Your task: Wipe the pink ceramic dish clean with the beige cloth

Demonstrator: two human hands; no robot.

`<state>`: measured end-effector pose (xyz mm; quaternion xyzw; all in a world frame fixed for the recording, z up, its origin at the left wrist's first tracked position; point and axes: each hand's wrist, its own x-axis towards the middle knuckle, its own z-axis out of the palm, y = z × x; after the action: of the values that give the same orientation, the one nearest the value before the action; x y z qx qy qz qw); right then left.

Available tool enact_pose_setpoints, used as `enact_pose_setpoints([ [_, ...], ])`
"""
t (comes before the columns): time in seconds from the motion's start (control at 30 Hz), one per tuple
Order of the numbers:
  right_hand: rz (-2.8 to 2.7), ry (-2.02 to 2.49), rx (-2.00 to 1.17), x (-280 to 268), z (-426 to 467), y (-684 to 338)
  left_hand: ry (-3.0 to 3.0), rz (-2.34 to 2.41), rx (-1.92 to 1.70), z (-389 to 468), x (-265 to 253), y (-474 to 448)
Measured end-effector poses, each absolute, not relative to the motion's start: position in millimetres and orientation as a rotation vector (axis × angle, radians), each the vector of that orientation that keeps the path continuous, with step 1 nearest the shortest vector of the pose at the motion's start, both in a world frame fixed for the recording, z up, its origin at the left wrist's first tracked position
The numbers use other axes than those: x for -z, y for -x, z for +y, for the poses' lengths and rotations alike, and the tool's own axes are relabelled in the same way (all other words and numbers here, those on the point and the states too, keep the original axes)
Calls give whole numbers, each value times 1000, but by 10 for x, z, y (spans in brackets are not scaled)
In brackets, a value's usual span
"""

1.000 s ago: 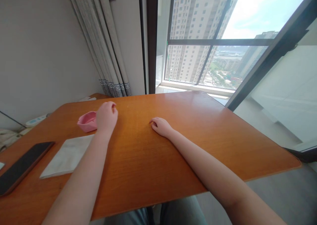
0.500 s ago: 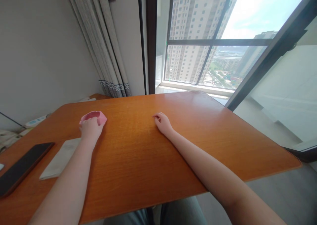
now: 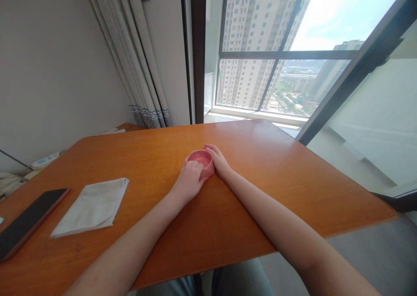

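Note:
A pink bowl point(image 3: 207, 171) with a faceted outside stands upright around the middle of the wooden table point(image 3: 260, 157). My left hand point(image 3: 190, 178) grips its near left rim, fingers over the edge and into the inside. Against the bowl's right side lies my right hand point(image 3: 219, 159), its fingers extended along the wall and far rim. The right thumb is hidden from me. Inside the bowl I see only bare pink surface.
On the left, a folded pale cloth point(image 3: 93, 204) lies beside a long dark flat object point(image 3: 31, 222). A white power strip point(image 3: 47, 160) shows past the table's left edge. Behind the table are a grey curtain point(image 3: 130, 48) and a large window point(image 3: 250, 54).
The pink bowl has moved right with my left hand, from the table's left side to the middle. My right hand has shifted slightly and now touches it. The cloth is fully uncovered.

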<state>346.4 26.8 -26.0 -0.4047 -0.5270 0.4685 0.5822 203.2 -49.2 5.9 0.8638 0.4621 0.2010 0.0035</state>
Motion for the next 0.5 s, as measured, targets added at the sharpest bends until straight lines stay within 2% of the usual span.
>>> enact_pose_setpoints([
  [0.33, -1317, 1063, -1077, 292, 335, -3449, -2730, 1320, -595, -370, -81, -1925],
  [0.5, -1362, 1078, -1046, 313, 343, -3456, -2528, 1306, -791, -423, -225, -1480],
])
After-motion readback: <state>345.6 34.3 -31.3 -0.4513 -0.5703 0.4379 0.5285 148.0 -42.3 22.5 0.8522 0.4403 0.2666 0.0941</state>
